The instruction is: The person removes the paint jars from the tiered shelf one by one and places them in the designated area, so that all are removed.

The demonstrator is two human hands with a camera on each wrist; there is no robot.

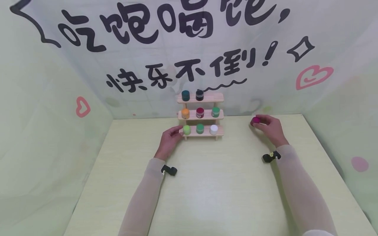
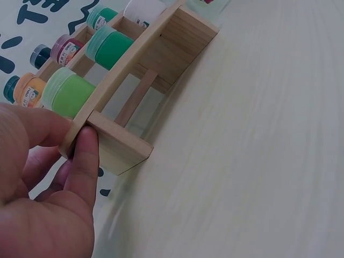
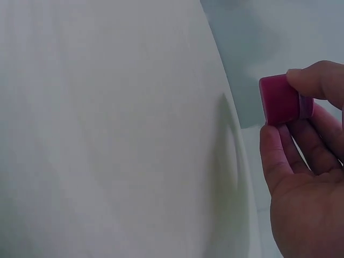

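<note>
The magenta jar (image 3: 280,99) is pinched by the right grip (image 1: 271,128), well apart to the right of the wooden rack (image 1: 214,97). The lowest shelf (image 1: 220,131) is held at its left end by the left grip (image 1: 170,141), so the rack stands between both grips.

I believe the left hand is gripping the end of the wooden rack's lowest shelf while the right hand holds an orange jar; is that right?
Not quite: the jar in the right hand is magenta, not orange, as the right wrist view shows. The left hand does grip the end of the lowest shelf.
</note>
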